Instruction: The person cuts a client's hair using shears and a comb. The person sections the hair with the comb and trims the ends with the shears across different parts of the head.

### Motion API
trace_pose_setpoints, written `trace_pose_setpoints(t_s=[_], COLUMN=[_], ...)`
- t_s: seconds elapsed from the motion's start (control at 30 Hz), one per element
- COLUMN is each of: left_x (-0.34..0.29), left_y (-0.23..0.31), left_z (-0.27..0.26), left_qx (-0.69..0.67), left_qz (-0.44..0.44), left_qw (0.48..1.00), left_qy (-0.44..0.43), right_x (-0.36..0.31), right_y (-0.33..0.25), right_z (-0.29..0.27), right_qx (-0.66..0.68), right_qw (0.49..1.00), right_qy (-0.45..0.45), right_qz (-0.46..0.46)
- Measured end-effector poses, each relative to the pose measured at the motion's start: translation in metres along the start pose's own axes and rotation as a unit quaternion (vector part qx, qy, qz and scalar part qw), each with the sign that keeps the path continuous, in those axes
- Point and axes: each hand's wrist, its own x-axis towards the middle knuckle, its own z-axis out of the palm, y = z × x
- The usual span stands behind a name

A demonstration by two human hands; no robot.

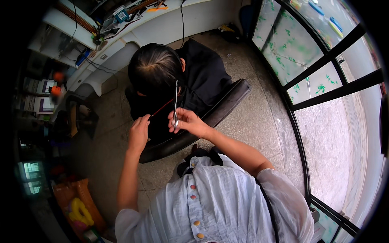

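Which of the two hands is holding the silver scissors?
The right hand grips the silver scissors, blades pointing up at the dark hair; the left hand holds a thin reddish comb instead.

R hand (187, 120) w/ scissors (176, 101), hair (156, 69)

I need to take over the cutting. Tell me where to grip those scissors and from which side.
Grip the scissors by the finger loops at their lower end, where the right hand now holds them. Come from below, on the chair-back side: the blades point up toward the seated person's hair, so that end should stay clear.

Teal box (120, 14) on white counter (162, 20)
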Motion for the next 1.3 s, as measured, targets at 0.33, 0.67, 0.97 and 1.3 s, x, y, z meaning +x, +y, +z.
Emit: trace_pose_setpoints(t_s=[0.33,0.67,0.97,1.3], left_x=[0.012,0.015,-0.006,0.027], left_y=[0.036,0.027,0.025,0.048], left_z=[-0.039,0.01,-0.017,-0.01], left_qx=[-0.022,0.07,0.04,0.031], left_qz=[-0.033,-0.018,-0.037,-0.005], left_qw=[0.998,0.997,0.999,0.991], left_qy=[0.055,0.036,-0.004,0.132], right_x=[-0.004,-0.012,0.008,-0.005], right_y=[-0.005,0.006,0.004,0.0], right_z=[-0.024,-0.021,-0.028,-0.044], right_qx=[0.162,0.168,0.124,0.174], right_qw=[0.987,0.985,0.992,0.981], right_qy=[-0.015,0.012,-0.019,-0.065], right_qz=[0.017,-0.036,0.025,0.058])
